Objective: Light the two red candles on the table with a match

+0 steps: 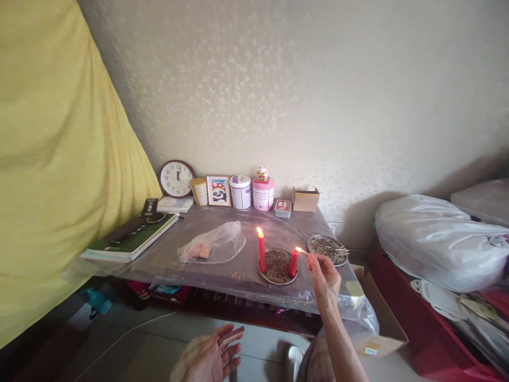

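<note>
My right hand (324, 273) pinches a match (304, 251) whose burning tip touches the top of the shorter red candle (294, 262). A taller red candle (261, 253) to its left burns with its own flame. Both candles stand upright on a round metal dish (277, 271) with a dark speckled surface. Low in front of the table, my left hand (214, 350) holds a small matchbox (231, 336) between thumb and fingers, palm turned up. Beyond my right hand lies a second round dish (324, 248) with several pale matchsticks (338, 251) at its right side.
A plastic bag (222, 239) with pinkish boxes lies on the plastic-covered table (222, 284). Along the wall stand a clock (177, 178), canisters (240, 193), a picture frame and a cardboard box (305, 200). A green book (131, 236) lies left; a white bag (437, 239) sits right.
</note>
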Demonstrator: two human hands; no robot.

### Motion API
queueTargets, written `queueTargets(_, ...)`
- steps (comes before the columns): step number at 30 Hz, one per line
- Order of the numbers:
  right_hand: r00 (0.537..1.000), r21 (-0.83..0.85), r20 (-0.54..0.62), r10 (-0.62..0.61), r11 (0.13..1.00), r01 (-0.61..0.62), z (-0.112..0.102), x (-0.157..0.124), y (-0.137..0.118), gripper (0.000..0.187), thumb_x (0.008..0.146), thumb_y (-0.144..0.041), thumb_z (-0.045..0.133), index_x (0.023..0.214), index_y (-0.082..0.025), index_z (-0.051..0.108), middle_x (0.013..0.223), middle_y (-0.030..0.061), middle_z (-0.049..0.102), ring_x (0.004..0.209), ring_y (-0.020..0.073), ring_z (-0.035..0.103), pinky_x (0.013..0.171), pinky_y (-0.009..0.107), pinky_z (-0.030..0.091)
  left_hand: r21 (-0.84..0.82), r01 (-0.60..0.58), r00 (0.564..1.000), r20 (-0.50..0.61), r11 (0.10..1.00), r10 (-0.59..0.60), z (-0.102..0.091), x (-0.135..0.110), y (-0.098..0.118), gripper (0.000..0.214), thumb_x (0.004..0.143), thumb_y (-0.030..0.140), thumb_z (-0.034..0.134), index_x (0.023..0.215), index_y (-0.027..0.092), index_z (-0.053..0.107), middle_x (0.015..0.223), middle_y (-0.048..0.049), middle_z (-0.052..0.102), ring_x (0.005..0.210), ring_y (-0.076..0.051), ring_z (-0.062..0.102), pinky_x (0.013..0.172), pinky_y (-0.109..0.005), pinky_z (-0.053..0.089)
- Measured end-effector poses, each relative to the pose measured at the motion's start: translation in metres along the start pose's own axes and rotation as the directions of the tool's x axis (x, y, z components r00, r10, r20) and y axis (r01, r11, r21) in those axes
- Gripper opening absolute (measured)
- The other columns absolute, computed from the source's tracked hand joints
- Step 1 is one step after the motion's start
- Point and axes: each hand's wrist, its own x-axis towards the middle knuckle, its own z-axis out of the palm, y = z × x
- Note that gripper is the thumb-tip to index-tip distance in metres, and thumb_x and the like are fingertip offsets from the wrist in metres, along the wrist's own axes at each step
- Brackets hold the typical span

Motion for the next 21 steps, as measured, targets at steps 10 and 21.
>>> queueTargets(10,1.000,0.030,-0.008,0.007,1.000,-0.007,0.001,0.001,-0.001,0.034,0.076,-0.052,0.070,0.078,-0.018,0.068,0.069,-0.0002,0.064,0.069,0.0180,0.054,0.068,0.030,0.043,-0.019,0.003,0.999,0.037,1.000,-0.002,-0.004,0.003,0.000,0.033,0.076,0.030,0.077,0.107,0.016,0.076,0.117,-0.0170,0.077,0.091,-0.025,0.073,0.086,-0.038,0.055)
queueTargets(21,0.996,0.260,0.042,0.080,0.962,-0.089,-0.023,0.026,-0.049,0.033,0.064,-0.049,0.080,0.067,-0.020,0.065,0.066,-0.0006,0.059,0.061,0.0152,0.052,0.058,0.029,0.044,0.006,0.009,0.997,0.076,1.000,-0.010,-0.010,0.002,0.000,0.026,0.087,0.024,0.062,0.108,0.020,0.076,0.119,-0.0137,0.077,0.094,-0.025,0.072,0.089,-0.039,0.054)
